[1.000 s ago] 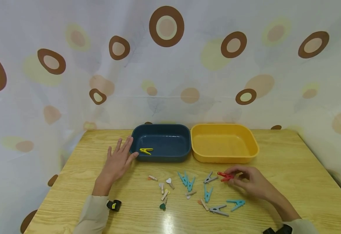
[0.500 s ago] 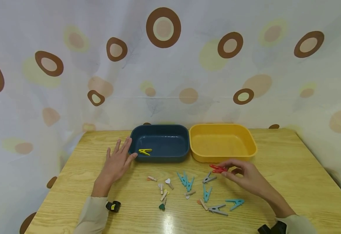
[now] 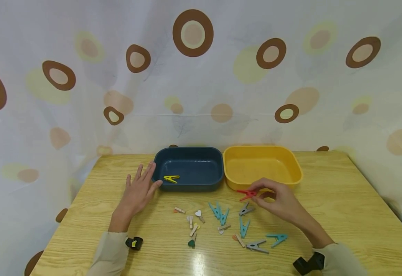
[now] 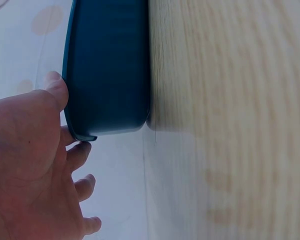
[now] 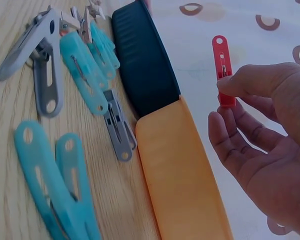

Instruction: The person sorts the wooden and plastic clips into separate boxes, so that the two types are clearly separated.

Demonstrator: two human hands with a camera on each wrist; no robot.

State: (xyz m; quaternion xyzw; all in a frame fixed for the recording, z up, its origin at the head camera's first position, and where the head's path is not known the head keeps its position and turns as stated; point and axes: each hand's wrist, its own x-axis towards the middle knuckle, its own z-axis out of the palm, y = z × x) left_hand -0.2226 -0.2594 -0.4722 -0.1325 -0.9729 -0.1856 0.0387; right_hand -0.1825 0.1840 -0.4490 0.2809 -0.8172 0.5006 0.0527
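Observation:
A red plastic clothespin is pinched between the thumb and fingertips of my right hand, in front of the yellow bin. The right wrist view shows this clothespin held up off the table. My left hand rests with spread fingers at the left end of the dark blue bin. Its thumb touches the bin's rim in the left wrist view. One yellow clothespin lies inside the blue bin.
Several teal clothespins and grey clothespins lie scattered on the wooden table. Left of them are small wooden pegs with heart shapes. A patterned curtain hangs behind the two bins, which stand side by side.
My right hand has moved up and to the left with the red clothespin, from beside the grey clothespin to the yellow bin's front. The left hand stays at the blue bin.

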